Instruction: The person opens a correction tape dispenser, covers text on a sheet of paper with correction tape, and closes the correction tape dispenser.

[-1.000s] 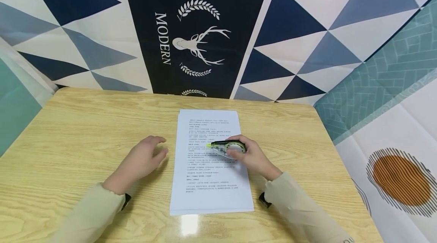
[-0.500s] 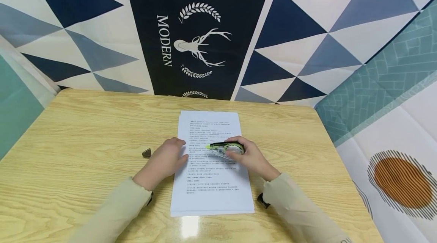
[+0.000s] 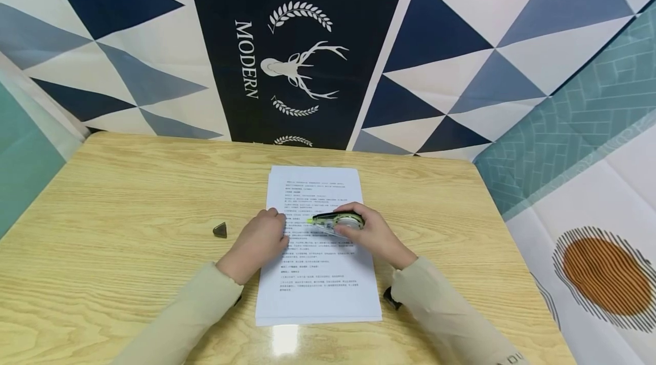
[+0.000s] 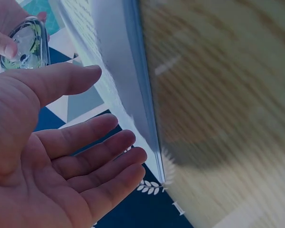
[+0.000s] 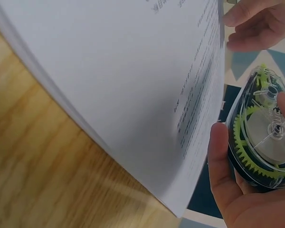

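A stack of printed paper (image 3: 328, 296) lies on the table. Above its middle my right hand (image 3: 376, 237) grips a correction tape dispenser (image 3: 335, 221), clear-bodied with a dark edge; its yellow-green tip points left. Green gears inside the dispenser (image 5: 261, 137) show in the right wrist view. My left hand (image 3: 261, 242) is at the stack's left edge, fingers over the margin. The left wrist view shows this hand (image 4: 61, 156) with loosely bent fingers and nothing in it; whether it touches the paper I cannot tell. A small dark cap (image 3: 220, 230) lies left of it.
The wooden table (image 3: 128, 194) carries the paper and the cap. Behind it hangs a patterned cloth (image 3: 297, 63) with a deer head and triangles. Another patterned cloth (image 3: 605, 274) is at the right side.
My left hand has moved right, from beside the stack to its left edge. The dark cap, out of sight one second ago, now shows on the table. My right hand has barely shifted.
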Demonstrator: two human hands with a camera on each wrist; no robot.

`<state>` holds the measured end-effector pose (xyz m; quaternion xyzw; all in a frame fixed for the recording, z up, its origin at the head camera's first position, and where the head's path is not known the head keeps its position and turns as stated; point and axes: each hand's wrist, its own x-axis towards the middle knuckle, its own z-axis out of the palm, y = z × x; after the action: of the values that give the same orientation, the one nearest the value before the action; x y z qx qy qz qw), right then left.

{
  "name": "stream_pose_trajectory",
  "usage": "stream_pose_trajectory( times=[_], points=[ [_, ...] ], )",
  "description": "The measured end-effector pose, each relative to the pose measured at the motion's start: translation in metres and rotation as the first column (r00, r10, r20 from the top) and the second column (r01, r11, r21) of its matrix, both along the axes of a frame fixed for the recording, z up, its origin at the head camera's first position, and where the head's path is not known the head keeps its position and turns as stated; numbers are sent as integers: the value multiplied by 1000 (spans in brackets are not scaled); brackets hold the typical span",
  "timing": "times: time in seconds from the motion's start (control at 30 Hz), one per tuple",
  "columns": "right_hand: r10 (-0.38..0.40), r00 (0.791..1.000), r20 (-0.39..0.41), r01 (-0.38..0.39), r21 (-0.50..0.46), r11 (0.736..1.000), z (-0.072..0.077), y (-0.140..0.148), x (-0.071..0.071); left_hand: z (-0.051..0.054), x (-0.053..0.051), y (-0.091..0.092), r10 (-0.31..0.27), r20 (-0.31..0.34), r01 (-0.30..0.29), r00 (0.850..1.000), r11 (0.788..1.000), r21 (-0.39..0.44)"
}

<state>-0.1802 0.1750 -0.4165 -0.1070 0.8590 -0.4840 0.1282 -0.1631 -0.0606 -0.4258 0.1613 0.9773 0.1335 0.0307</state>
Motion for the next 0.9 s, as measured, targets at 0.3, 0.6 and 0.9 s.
stream_pose_trajectory(
  times=[0.3, 0.6, 0.9],
  points=[
    [16, 999, -36, -14, 62, 998, -4, -6, -9, -1, 0, 1, 12, 28, -12, 1000, 1000, 1],
    [25, 999, -40, -21, 108, 994, -2, -19, -15, 0, -1, 1, 22, 70, -23, 997, 1000, 8],
    [89, 994, -58, -81, 135, 988, -4, -28, -22, 0, -2, 0, 17, 81, -17, 997, 1000, -3]
  ],
)
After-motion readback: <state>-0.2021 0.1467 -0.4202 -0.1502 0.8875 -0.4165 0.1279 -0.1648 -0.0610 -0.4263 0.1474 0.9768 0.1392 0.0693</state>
